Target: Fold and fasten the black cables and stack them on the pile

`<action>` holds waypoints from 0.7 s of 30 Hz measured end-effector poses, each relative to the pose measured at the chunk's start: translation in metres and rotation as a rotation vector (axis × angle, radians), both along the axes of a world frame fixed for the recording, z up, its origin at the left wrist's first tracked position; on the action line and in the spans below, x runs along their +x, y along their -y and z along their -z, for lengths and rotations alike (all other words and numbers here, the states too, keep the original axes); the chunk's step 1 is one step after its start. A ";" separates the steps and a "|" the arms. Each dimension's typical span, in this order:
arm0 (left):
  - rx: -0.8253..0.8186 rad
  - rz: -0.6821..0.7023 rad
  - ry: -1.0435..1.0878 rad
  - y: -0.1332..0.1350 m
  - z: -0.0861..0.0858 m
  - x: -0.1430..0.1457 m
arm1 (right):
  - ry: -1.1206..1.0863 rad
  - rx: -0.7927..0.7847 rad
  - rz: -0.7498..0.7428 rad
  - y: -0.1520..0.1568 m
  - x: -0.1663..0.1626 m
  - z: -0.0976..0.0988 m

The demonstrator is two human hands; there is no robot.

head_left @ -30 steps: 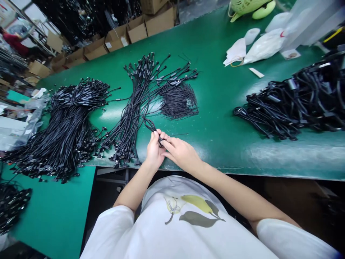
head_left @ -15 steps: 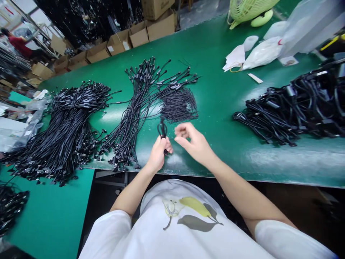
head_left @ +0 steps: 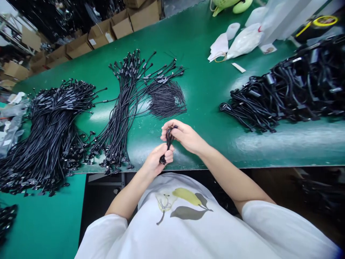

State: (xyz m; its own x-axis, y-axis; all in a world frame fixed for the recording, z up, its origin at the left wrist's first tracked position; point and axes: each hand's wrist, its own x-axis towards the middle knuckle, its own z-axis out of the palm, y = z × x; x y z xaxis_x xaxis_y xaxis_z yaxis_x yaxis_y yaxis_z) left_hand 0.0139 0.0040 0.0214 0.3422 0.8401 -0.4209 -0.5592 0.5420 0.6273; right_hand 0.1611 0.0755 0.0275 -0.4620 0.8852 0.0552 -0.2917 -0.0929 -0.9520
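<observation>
Near the front edge of the green table, a coiled black cable [head_left: 169, 138] is held between both hands. My left hand [head_left: 159, 158] is closed around its lower part, and a dark connector end pokes out below the fingers. At the upper loop, my right hand [head_left: 182, 135] pinches the cable with thumb and fingers. Just beyond the hands lies a heap of short thin black ties [head_left: 167, 100]. To its left a loose bundle of straight black cables [head_left: 121, 104] stretches across the table, connectors at both ends.
A larger pile of black cables [head_left: 56, 126] lies far left. Coiled cables [head_left: 291, 86] are heaped at right. White plastic bags [head_left: 245, 41], a small white strip [head_left: 238, 67] and a green fan [head_left: 223, 4] are at the back. Cardboard boxes [head_left: 101, 34] line the far edge.
My right hand has moved in from beside the cable and now grips its upper loop. My left hand still holds the cable. The view has shifted, so the table's contents appear further left.
</observation>
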 end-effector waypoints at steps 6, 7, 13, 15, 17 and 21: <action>0.054 -0.230 -0.215 0.004 0.016 -0.026 | 1.002 0.442 0.158 -0.026 0.039 0.037; 0.066 -0.238 -0.223 0.005 0.017 -0.027 | 1.112 0.497 0.086 -0.027 0.037 0.040; 0.071 -0.216 -0.190 0.011 0.015 -0.022 | 1.312 0.551 -0.060 -0.017 0.016 0.038; 0.068 -0.217 -0.179 0.013 0.013 -0.020 | 1.162 0.530 -0.075 -0.007 0.012 0.033; 0.081 -0.210 -0.171 0.013 0.012 -0.019 | 0.975 0.518 -0.153 0.006 0.008 0.028; 0.180 -0.218 -0.276 0.010 0.016 -0.020 | 0.818 0.404 -0.206 0.030 -0.004 0.025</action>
State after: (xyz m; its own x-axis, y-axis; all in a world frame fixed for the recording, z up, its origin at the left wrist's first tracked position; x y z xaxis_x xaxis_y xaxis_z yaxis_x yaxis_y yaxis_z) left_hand -0.0058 -0.0059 0.0055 0.0417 0.9492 -0.3119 -0.4460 0.2970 0.8443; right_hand 0.1570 0.0457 0.0025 -0.6389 0.7660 -0.0705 0.4686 0.3149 -0.8254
